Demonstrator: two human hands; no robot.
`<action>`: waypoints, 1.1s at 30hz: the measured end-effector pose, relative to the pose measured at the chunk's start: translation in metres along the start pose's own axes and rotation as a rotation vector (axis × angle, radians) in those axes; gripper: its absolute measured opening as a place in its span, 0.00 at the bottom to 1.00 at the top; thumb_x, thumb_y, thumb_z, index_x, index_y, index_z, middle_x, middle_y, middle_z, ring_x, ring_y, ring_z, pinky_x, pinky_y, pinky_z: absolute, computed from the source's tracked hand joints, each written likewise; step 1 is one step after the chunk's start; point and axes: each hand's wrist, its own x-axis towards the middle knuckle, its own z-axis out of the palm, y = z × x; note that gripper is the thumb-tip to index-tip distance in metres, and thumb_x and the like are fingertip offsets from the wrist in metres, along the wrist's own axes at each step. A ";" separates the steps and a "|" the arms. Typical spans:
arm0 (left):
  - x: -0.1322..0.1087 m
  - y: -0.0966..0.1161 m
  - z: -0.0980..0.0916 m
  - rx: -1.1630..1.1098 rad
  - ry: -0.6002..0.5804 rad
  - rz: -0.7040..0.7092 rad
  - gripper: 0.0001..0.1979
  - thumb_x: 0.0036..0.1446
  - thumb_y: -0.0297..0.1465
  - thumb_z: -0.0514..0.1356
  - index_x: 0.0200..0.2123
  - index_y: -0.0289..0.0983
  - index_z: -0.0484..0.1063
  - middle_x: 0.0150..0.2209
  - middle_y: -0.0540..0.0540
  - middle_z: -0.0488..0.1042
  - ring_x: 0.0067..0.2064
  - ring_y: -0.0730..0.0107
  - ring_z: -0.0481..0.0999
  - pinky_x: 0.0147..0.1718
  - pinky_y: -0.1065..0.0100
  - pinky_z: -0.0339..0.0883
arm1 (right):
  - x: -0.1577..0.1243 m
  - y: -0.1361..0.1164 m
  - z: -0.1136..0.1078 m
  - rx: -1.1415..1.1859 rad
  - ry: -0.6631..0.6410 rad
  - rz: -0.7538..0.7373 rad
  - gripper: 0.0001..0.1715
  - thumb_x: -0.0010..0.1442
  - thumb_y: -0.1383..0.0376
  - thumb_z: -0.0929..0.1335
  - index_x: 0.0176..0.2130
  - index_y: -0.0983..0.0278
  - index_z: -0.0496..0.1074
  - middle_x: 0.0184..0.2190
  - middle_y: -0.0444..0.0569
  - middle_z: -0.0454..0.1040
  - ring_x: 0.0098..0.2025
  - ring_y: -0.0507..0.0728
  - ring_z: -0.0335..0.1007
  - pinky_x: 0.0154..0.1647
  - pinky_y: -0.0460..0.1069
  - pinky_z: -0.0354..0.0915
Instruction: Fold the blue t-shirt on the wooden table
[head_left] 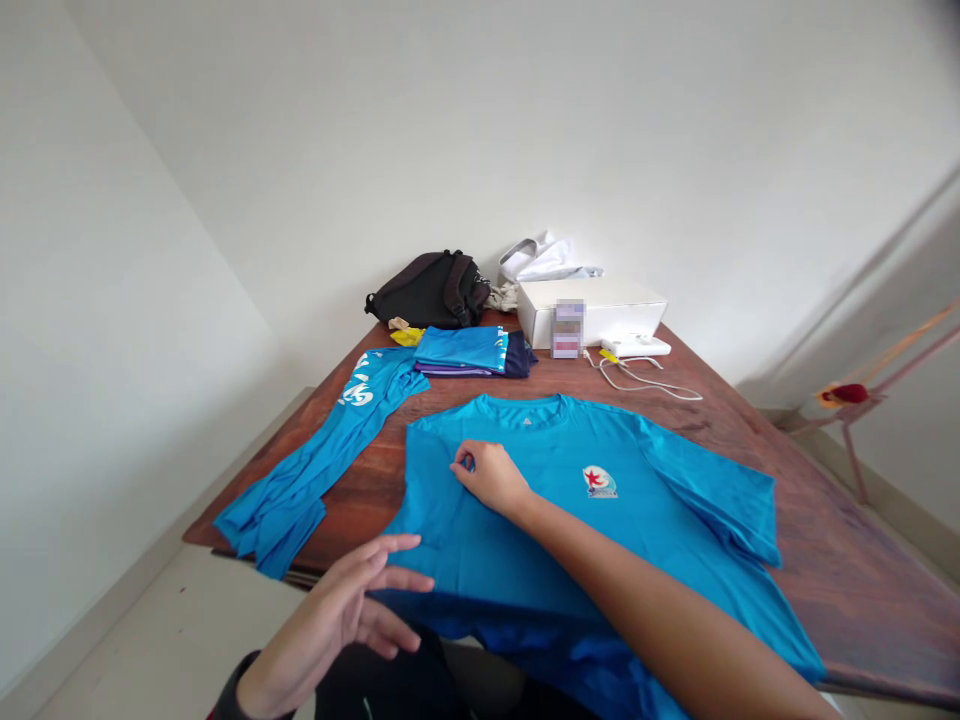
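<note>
A blue T-shirt (600,520) with a red star badge lies spread flat on the wooden table (825,540), its hem hanging over the near edge. My right hand (491,475) reaches across it and pinches a fold of the fabric near the shirt's left shoulder. My left hand (352,600) hovers open, fingers stretched out, just off the shirt's lower left corner at the table's near edge.
Another blue shirt (322,460) lies in a loose strip at the left. A stack of folded clothes (472,352) sits behind. At the back are a black backpack (431,290), a white box (592,308), a charger with cable (637,365) and white cloth (540,258).
</note>
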 end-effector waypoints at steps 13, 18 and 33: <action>0.071 0.000 -0.020 1.002 0.509 0.509 0.28 0.57 0.44 0.63 0.57 0.38 0.71 0.32 0.46 0.76 0.35 0.58 0.76 0.38 0.64 0.65 | -0.002 -0.003 -0.003 -0.057 -0.018 -0.005 0.06 0.59 0.66 0.70 0.39 0.60 0.78 0.32 0.47 0.79 0.35 0.55 0.73 0.35 0.46 0.59; 0.069 0.003 -0.026 1.127 0.470 0.389 0.30 0.58 0.43 0.61 0.61 0.37 0.67 0.28 0.50 0.74 0.33 0.60 0.76 0.35 0.67 0.61 | -0.002 -0.003 -0.004 -0.035 -0.029 -0.002 0.06 0.61 0.67 0.69 0.37 0.61 0.78 0.30 0.46 0.78 0.33 0.55 0.73 0.33 0.46 0.58; 0.078 0.024 -0.040 1.218 0.355 0.336 0.30 0.59 0.52 0.58 0.54 0.37 0.72 0.32 0.44 0.78 0.37 0.55 0.79 0.36 0.65 0.64 | 0.008 0.008 -0.005 0.250 0.003 0.172 0.28 0.62 0.59 0.70 0.59 0.63 0.66 0.40 0.50 0.76 0.26 0.53 0.75 0.25 0.46 0.65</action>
